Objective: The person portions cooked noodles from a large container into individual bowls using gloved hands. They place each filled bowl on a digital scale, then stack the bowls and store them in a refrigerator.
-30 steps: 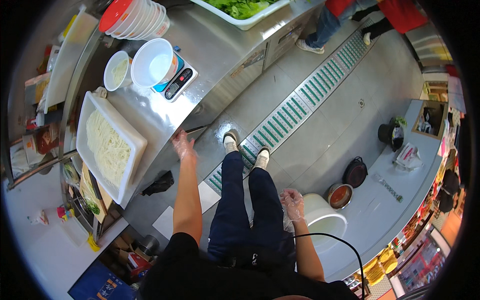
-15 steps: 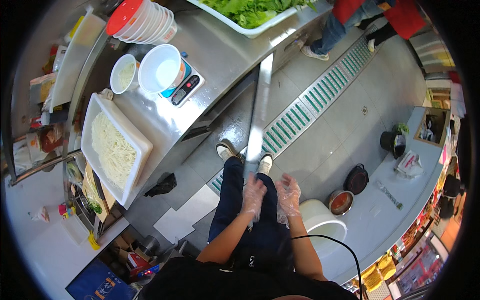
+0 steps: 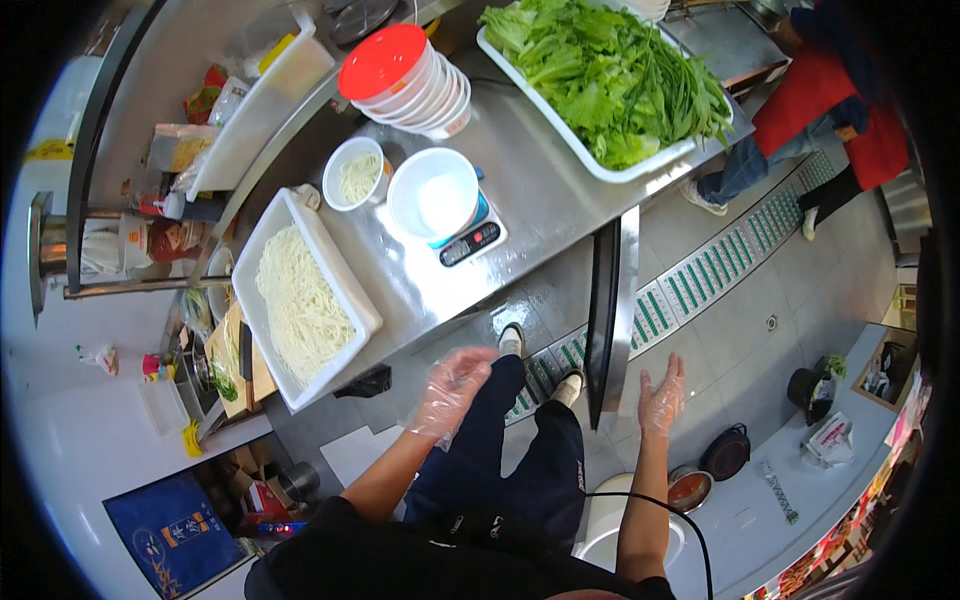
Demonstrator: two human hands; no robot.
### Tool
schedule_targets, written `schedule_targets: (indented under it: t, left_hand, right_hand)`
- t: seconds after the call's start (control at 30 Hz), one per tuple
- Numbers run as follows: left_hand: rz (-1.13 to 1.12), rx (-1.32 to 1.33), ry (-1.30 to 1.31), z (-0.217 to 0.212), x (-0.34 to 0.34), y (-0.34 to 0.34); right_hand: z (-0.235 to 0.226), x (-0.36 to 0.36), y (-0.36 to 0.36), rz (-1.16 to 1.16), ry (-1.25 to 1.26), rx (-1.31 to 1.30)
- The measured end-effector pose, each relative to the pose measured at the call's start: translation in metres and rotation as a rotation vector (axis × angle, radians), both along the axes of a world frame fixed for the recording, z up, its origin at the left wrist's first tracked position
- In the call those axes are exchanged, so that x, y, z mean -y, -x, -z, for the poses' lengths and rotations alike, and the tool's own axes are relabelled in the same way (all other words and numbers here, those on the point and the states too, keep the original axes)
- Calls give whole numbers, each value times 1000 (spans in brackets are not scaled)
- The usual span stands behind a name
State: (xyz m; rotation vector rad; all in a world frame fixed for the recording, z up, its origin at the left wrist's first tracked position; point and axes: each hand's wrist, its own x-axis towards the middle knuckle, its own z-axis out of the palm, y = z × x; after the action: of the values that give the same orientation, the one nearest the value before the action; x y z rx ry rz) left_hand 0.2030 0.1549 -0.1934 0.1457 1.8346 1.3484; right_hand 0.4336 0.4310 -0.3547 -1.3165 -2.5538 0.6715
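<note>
My left hand (image 3: 450,390), in a clear plastic glove, hovers just off the counter's front edge with its fingers loosely stretched, holding nothing. Also gloved, my right hand (image 3: 661,398) is raised over the floor with fingers apart and nothing in it. Closest to the left hand is a white tub (image 3: 372,318) of pale thin noodles (image 3: 300,300) on the steel counter (image 3: 540,190). Behind it a white paper bowl (image 3: 433,195) sits on a digital scale (image 3: 482,240). Beside that bowl stands a smaller cup (image 3: 340,190) with some noodles inside.
Stacked bowls with a red top (image 3: 400,75) and a tray of leafy greens (image 3: 610,85) occupy the far counter. A steel-edged panel (image 3: 612,310) juts out over the floor drain (image 3: 700,280). Two people in red (image 3: 800,110) stand far right. A white bucket (image 3: 605,510) is near my right arm.
My view has swung left, so the counter sits further right and more greens show. My hands, close together before, have spread apart, the left one toward the counter.
</note>
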Motion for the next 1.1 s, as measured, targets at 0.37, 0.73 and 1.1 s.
schedule_targets:
  t: [0.37, 0.73, 1.1]
  left_hand:
    - [8, 635, -142, 210, -67, -55]
    - [524, 555, -336, -6, -107, 151]
    - [-364, 225, -307, -67, -59, 183]
  right_hand:
    - [3, 96, 132, 4, 290, 115]
    - [8, -60, 51, 891, 109, 585]
    - [116, -102, 37, 1041, 204, 898]
